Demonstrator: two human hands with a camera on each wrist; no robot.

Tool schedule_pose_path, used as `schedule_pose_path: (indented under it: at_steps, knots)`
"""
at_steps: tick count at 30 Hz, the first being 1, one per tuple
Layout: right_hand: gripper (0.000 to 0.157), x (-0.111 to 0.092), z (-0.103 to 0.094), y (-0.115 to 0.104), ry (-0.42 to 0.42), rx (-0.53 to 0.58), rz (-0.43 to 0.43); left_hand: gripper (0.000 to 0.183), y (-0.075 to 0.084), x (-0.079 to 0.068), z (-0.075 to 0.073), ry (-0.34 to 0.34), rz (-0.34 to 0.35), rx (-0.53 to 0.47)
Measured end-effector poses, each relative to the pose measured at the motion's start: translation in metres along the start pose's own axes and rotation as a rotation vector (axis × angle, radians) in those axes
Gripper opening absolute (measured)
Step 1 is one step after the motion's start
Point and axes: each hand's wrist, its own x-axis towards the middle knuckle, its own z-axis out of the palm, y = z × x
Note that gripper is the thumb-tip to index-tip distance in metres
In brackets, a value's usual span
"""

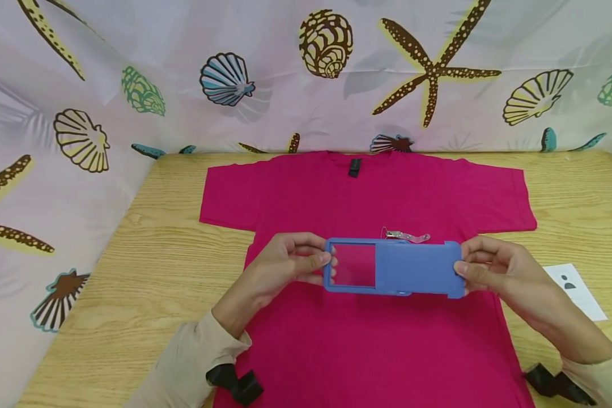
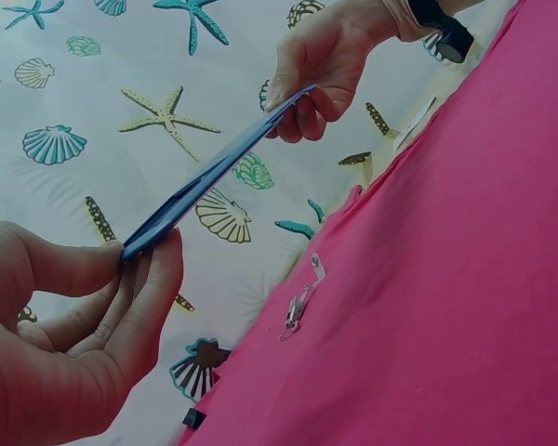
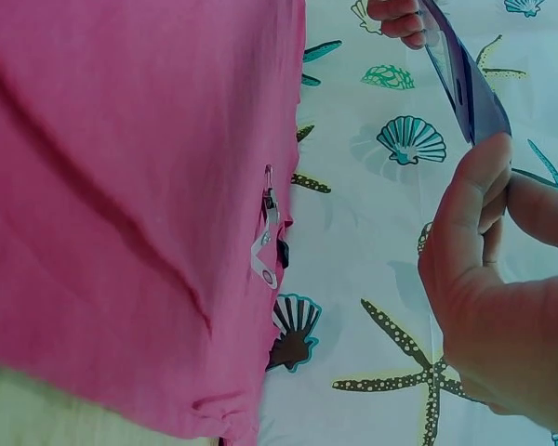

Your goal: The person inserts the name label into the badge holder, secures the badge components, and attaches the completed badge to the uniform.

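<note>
Both hands hold up a blue plastic badge holder (image 1: 413, 267), its slid-apart halves showing a see-through window on the left. My left hand (image 1: 298, 260) pinches the windowed end between thumb and fingers. At the solid end, my right hand (image 1: 494, 266) grips the edge the same way. In the left wrist view the holder (image 2: 205, 181) is seen edge-on, stretched between the two hands. Behind it, a badge clip with a clear strap (image 1: 407, 236) lies on the pink T-shirt (image 1: 362, 345).
The T-shirt is spread flat on a wooden table (image 1: 132, 272). A white card with a dark person icon (image 1: 576, 292) lies on the right, partly behind the right hand. A shell-and-starfish patterned cloth (image 1: 275, 62) hangs at the back and left.
</note>
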Motion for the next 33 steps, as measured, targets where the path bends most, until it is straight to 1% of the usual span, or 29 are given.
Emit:
schedule_pose_path:
  at_steps: [3,13,22,33]
  knots:
    - [0.012,-0.0001,-0.0012,0.0001,-0.001,-0.009,0.009,0.021,0.0,0.0002,-0.0001,-0.001,0.002,0.002]
    - [0.011,-0.0003,-0.0031,0.0017,-0.015,0.001,-0.004,0.02,0.0004,-0.0001,-0.0009,0.004,-0.003,0.002]
    - [0.011,0.0002,-0.0023,0.004,-0.011,-0.017,-0.002,0.025,-0.0005,-0.0009,-0.0017,0.008,-0.005,0.007]
    - [0.01,-0.0003,-0.0038,0.0044,-0.013,-0.019,-0.009,0.027,-0.001,-0.0015,-0.0025,0.004,0.005,0.009]
